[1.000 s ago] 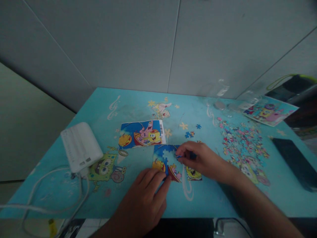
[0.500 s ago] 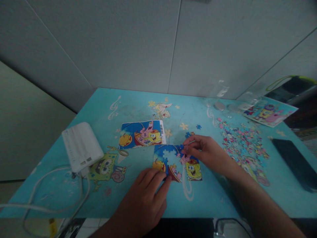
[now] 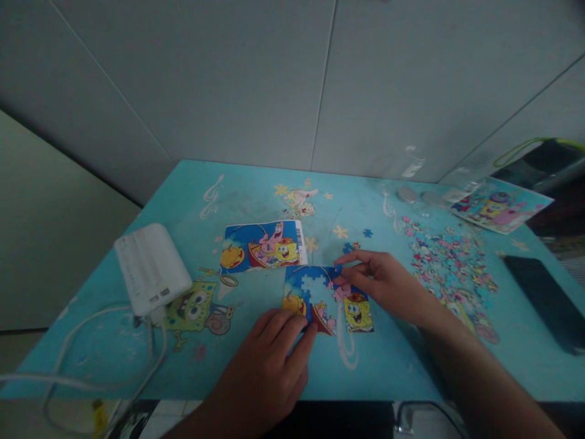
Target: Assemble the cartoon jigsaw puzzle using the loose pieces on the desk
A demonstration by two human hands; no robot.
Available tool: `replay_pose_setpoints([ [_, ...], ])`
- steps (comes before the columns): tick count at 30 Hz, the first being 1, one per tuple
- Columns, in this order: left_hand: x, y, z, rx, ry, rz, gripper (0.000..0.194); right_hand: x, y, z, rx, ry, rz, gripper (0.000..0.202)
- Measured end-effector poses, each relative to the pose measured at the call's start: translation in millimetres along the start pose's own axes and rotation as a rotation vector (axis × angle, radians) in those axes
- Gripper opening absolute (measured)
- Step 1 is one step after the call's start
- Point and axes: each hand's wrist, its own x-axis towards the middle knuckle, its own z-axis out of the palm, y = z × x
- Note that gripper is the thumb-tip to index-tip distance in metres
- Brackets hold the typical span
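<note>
A partly assembled jigsaw puzzle [image 3: 315, 274] lies on the table, with gaps through its middle showing the table's blue surface. My left hand [image 3: 274, 347] is at its lower left edge, with thumb and curled fingers pressed on the pieces there. At the upper right edge, my right hand [image 3: 379, 280] pinches a small blue puzzle piece [image 3: 339, 268] between thumb and index finger. The fingers partly hide that piece. Directly behind the puzzle lies a printed reference picture [image 3: 260, 247] with the same cartoon scene.
Loose blue pieces [image 3: 368, 233] lie beyond my right hand. A heap of mixed puzzle pieces [image 3: 450, 256] spreads to the right, near a dark phone [image 3: 543, 302]. Clear bottles [image 3: 411, 167] and another picture card [image 3: 503, 207] are behind. On the left sits a white power bank [image 3: 153, 268] with cables.
My right hand has barely shifted, its fingertips still at the puzzle's upper right edge with the blue piece. My left hand stays in place, and the view has moved very slightly.
</note>
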Motion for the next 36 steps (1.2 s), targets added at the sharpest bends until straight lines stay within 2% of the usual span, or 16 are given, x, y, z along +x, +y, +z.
replay_pose_setpoints([
  [7,-2,1,3.3,-0.014,-0.004,-0.001,0.040,-2,0,2,-0.037,0.047,-0.063,0.023],
  [12,0,1,1.8,-0.015,0.003,0.002,0.040,-5,-9,2,-0.234,0.133,-0.217,0.019],
  [18,0,1,1.2,-0.020,-0.007,0.001,0.041,-5,-9,3,-0.146,0.000,-0.026,0.019],
  [22,-1,1,1.7,-0.024,-0.005,-0.002,0.040,-5,-5,4,-0.174,-0.042,0.030,0.017],
  [26,-1,1,1.3,-0.029,-0.002,0.002,0.039,-5,-3,6,-0.289,-0.097,0.003,0.017],
  [31,0,2,0.2,-0.029,0.001,0.001,0.038,-4,-5,10,-0.488,-0.034,-0.080,0.016],
  [36,-1,1,1.1,-0.021,0.007,-0.005,0.039,-5,-6,5,-0.507,-0.012,-0.126,0.017],
])
